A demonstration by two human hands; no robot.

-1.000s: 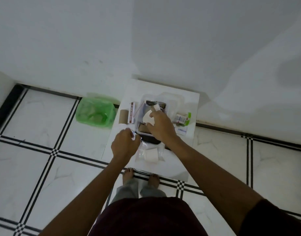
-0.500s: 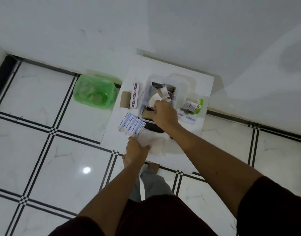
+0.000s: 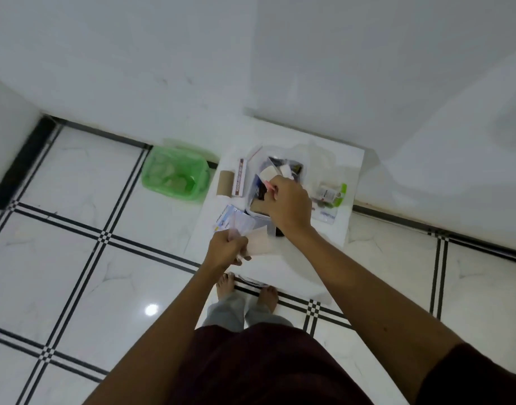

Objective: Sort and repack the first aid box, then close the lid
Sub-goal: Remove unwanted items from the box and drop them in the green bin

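the clear plastic first aid box [image 3: 261, 182] sits mid-frame on the white bench [image 3: 335, 159], lid off. the right hand [image 3: 289, 207] pinches a thin pink strip [image 3: 270, 187] over it; the left hand [image 3: 226, 248] clasps blurred flat packets [image 3: 236, 225]. a cardboard tube [image 3: 224, 182] lies left of the box.

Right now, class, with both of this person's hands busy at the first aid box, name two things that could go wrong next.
1. The left hand grips a loose fan of flat packets at the table's near-left edge; some could slip and drop to the floor.
2. The right hand works inside the crowded first aid box; pushing more in may jumble the contents, so the lid might not shut.
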